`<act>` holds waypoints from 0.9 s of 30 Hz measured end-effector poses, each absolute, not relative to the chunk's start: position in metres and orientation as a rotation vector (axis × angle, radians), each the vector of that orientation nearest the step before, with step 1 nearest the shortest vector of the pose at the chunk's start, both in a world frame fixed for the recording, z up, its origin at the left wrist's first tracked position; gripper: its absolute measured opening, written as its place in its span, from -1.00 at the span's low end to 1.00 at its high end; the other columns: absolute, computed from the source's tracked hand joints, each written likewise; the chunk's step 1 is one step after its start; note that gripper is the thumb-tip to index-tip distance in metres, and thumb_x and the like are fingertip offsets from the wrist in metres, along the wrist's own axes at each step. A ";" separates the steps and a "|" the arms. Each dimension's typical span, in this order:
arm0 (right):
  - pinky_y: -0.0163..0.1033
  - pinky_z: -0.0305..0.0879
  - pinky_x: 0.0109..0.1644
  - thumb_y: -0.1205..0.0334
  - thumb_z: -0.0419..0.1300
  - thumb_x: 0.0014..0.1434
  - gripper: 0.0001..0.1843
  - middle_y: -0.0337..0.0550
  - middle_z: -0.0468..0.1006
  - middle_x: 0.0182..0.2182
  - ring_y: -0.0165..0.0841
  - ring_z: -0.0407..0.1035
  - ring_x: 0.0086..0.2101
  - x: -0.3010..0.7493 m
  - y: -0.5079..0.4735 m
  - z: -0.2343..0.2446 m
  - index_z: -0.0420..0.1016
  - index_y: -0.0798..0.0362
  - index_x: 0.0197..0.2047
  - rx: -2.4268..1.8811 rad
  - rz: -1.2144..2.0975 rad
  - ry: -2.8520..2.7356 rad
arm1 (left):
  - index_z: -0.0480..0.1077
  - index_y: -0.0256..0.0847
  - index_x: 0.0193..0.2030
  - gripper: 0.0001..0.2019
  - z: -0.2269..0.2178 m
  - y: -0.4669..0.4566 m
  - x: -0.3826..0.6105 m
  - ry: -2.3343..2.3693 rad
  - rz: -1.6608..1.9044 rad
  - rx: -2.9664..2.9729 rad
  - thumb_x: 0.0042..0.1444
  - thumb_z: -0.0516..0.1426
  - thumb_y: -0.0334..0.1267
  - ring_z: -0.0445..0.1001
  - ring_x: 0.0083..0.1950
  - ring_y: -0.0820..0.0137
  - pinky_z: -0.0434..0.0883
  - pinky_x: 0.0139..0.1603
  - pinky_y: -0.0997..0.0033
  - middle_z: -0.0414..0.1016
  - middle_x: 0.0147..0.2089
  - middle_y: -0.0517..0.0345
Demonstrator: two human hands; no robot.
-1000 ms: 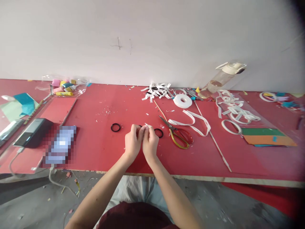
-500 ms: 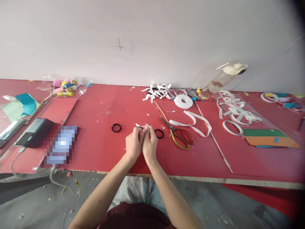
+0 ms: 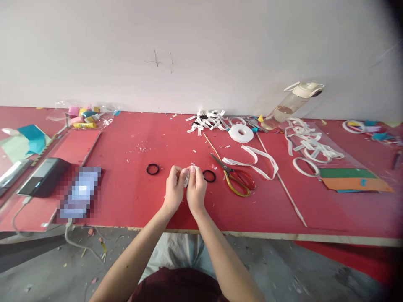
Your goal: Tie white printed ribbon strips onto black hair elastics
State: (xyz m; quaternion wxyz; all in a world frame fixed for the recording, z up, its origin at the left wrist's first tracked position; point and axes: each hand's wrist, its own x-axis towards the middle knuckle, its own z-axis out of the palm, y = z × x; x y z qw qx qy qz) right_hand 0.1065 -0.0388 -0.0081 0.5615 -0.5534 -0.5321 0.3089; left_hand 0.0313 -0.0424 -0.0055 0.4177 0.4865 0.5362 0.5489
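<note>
One white fabric ribbon [image 3: 187, 180] pinched by left hand [image 3: 173, 189] and right hand [image 3: 196, 191]; far black-and-white bundles [image 3: 206, 121] look finished, two black rings [image 3: 149, 169] bare

I pinch a white strip [image 3: 187, 179] in my hands [image 3: 195, 191] over the red counter [image 3: 126, 199], a black ring [image 3: 153, 173] on either side, while scissors [image 3: 230, 170], a loose white ribbon [image 3: 260, 152] and a white roll [image 3: 234, 133] lie off to my right.

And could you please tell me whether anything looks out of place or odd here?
Mostly untidiness: small white scraps litter the flat red tabletop, and little coloured bits lie uncollected on the grey floor below. Thin dark marks also mar the pale wall. I see no spill.
</note>
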 end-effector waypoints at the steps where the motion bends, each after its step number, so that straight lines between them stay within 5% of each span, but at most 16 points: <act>1: -0.33 0.29 -0.37 -0.05 -0.10 0.43 -0.59 -0.12 0.53 -0.41 -0.39 0.41 -0.45 0.106 -0.039 -0.008 0.37 0.04 -0.25 -1.303 0.721 -1.254 | 0.19 -0.16 -0.34 -0.66 -0.006 -0.043 0.032 1.346 1.393 1.201 0.31 0.04 0.05 0.22 -0.44 0.49 0.25 -0.39 0.52 0.25 -0.47 0.29; 14: -0.29 0.34 -0.33 -0.03 -0.09 0.42 -0.59 0.00 0.60 -0.31 -0.30 0.50 -0.37 0.106 -0.044 -0.021 0.43 0.07 -0.14 -1.393 0.658 -1.259 | 0.34 -0.18 -0.23 -0.69 0.003 -0.043 0.030 1.417 1.257 1.206 0.32 0.03 0.04 0.51 -0.33 0.40 0.38 -0.29 0.48 0.56 -0.34 0.13; 21: -0.28 0.34 -0.31 0.00 -0.13 0.44 -0.60 0.00 0.61 -0.30 -0.28 0.51 -0.36 0.103 -0.042 -0.020 0.42 0.06 -0.13 -1.412 0.617 -1.347 | 0.26 -0.17 -0.32 -0.74 0.001 -0.043 0.030 1.468 1.244 1.296 0.32 0.04 -0.06 0.43 -0.40 0.44 0.30 -0.36 0.50 0.47 -0.42 0.21; 27: -0.33 0.31 -0.37 -0.01 -0.10 0.43 -0.60 0.01 0.60 -0.31 -0.32 0.50 -0.36 0.104 -0.042 -0.021 0.43 0.08 -0.16 -1.339 0.581 -1.366 | 0.28 -0.20 -0.36 -0.65 -0.002 -0.043 0.030 1.280 1.364 1.067 0.26 0.10 0.05 0.22 -0.47 0.52 0.25 -0.42 0.53 0.27 -0.48 0.29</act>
